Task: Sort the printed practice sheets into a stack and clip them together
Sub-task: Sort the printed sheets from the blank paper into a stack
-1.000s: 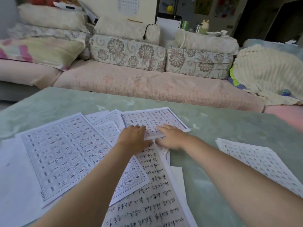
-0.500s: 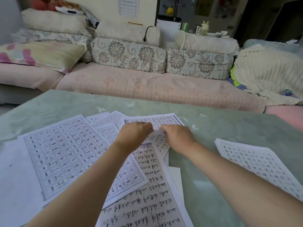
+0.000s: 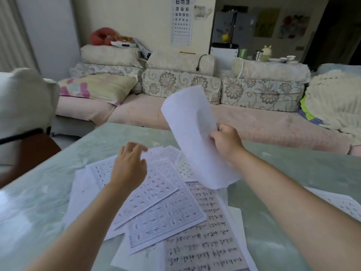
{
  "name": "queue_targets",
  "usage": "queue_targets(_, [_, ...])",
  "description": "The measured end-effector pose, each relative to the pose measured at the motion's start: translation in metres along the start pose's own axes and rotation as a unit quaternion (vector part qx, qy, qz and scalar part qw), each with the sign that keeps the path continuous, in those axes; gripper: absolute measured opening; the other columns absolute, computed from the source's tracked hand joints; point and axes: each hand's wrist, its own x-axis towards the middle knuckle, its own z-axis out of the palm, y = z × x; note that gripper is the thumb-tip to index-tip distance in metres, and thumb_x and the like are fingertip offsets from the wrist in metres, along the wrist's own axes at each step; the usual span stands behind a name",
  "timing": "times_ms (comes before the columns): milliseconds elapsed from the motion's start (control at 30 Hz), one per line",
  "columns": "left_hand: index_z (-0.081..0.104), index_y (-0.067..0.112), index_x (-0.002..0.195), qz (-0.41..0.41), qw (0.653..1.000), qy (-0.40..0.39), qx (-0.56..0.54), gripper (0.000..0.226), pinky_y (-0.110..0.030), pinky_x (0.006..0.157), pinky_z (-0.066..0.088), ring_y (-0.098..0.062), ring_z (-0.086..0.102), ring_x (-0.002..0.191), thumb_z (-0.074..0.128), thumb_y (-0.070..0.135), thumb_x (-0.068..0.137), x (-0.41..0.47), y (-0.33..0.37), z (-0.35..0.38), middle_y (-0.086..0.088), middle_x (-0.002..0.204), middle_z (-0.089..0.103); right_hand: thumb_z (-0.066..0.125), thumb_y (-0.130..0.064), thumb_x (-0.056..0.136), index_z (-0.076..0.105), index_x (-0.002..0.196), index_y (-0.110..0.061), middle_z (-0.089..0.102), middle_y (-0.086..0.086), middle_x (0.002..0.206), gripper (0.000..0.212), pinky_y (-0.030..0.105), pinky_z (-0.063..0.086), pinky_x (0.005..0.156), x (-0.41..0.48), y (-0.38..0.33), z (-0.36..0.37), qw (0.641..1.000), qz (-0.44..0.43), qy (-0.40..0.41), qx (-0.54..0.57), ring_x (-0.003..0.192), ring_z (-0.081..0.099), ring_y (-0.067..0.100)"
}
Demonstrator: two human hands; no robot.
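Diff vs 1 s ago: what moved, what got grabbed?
Right hand took the top sheet and lifted it off the pile; it now grips it curled in the air. Left hand came off the sheet and hovers open over the pile. Other sheets stay spread on the table, lone sheet at right included.

Home living room: floral sofa (image 3: 181,85), pillows (image 3: 97,88), fridge (image 3: 234,28) behind.

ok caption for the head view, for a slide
Right hand holds one sheet in the air while the open left hand hovers over practice sheets spread on the green table.
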Motion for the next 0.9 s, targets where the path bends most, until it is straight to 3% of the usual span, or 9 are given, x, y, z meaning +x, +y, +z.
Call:
queue_targets(133, [0.048,0.025,0.136,-0.112,0.964,-0.167,0.172,0.049,-0.041,0.103,0.036,-0.028,0.035,0.132,0.053,0.043,0.092,-0.024,-0.057,-0.022,-0.003,0.145,0.039,0.048,-0.007,0.072,0.045,0.065,-0.022,0.037,0.000,0.054,0.017,0.022,0.022,0.045,-0.003,-0.013,0.042,0.971,0.151,-0.132,0.129,0.048,0.031,0.017])
queue_targets(267, [0.023,0.024,0.153,-0.109,0.920,-0.301,0.227,0.079,-0.048,0.118,0.017,-0.030,0.009,0.148,0.047,0.063,0.088,-0.041,-0.087,-0.020,-0.009,0.162,0.008,0.055,-0.005,0.074,0.055,0.082,-0.013,0.051,0.010,0.069,0.011,0.024,0.033,0.053,-0.007,0.010,0.092,0.966,0.193,-0.172,0.000,0.057,0.047,0.021])
queue_targets(333, [0.013,0.025,0.155,-0.120,0.913,-0.325,0.214,0.096,-0.051,0.119,0.009,-0.031,0.001,0.150,0.049,0.074,0.081,-0.040,-0.101,-0.018,-0.009,0.163,-0.001,0.059,-0.004,0.072,0.062,0.101,-0.013,0.061,0.015,0.090,0.031,0.028,0.040,0.061,-0.009,0.027,0.115,0.964,0.188,-0.180,-0.058,0.074,0.058,0.024])
queue_targets(400, [0.015,0.028,0.154,-0.112,0.910,-0.341,0.207,0.100,-0.052,0.117,0.010,-0.030,0.006,0.149,0.050,0.077,0.076,-0.037,-0.113,-0.015,-0.003,0.163,0.006,0.060,-0.004,0.080,0.055,0.131,-0.010,0.062,0.015,0.119,0.052,0.029,0.047,0.071,-0.011,0.043,0.134,0.959,0.190,-0.179,-0.112,0.097,0.063,0.029])
queue_targets(467, [0.029,0.031,0.149,-0.080,0.916,-0.358,0.164,0.084,-0.048,0.116,0.024,-0.029,0.023,0.145,0.053,0.066,0.077,-0.037,-0.119,-0.014,0.005,0.156,0.025,0.062,-0.011,0.082,0.050,0.134,-0.006,0.061,0.012,0.122,0.054,0.030,0.051,0.074,-0.012,0.055,0.147,0.950,0.177,-0.160,-0.201,0.103,0.062,0.030])
queue_targets(567, [0.053,0.015,0.133,-0.108,0.945,-0.305,0.047,0.045,-0.030,0.100,0.042,-0.027,0.051,0.123,0.055,0.025,0.090,-0.038,-0.120,-0.018,-0.005,0.137,0.052,0.064,-0.022,0.078,0.054,0.127,-0.008,0.064,0.009,0.116,0.052,0.028,0.051,0.069,-0.017,0.057,0.161,0.925,0.154,-0.146,-0.316,0.101,0.064,0.029])
queue_targets(633, [0.056,0.012,0.127,-0.186,0.959,-0.213,-0.028,0.038,-0.028,0.088,0.047,-0.028,0.056,0.114,0.043,0.009,0.091,-0.036,-0.120,-0.022,-0.010,0.131,0.058,0.064,-0.028,0.076,0.056,0.122,-0.011,0.064,0.009,0.117,0.050,0.029,0.052,0.078,-0.018,0.054,0.170,0.905,0.141,-0.145,-0.375,0.107,0.061,0.030])
queue_targets(767, [0.036,0.019,0.146,-0.292,0.933,-0.159,-0.135,0.052,-0.036,0.101,0.041,-0.032,0.047,0.128,0.044,0.024,0.096,-0.037,-0.117,-0.019,-0.012,0.145,0.046,0.071,-0.036,0.073,0.054,0.120,-0.012,0.059,0.011,0.123,0.055,0.034,0.050,0.094,-0.017,0.044,0.184,0.902,0.185,-0.152,-0.359,0.116,0.056,0.033])
queue_targets(900, [0.037,0.023,0.143,-0.260,0.934,-0.171,-0.174,0.058,-0.045,0.095,0.049,-0.030,0.056,0.113,0.056,0.028,0.089,-0.042,-0.118,-0.013,-0.007,0.131,0.057,0.076,-0.024,0.070,0.054,0.120,-0.006,0.061,0.013,0.119,0.057,0.036,0.056,0.090,-0.016,0.041,0.188,0.914,0.221,-0.161,-0.300,0.108,0.062,0.031])
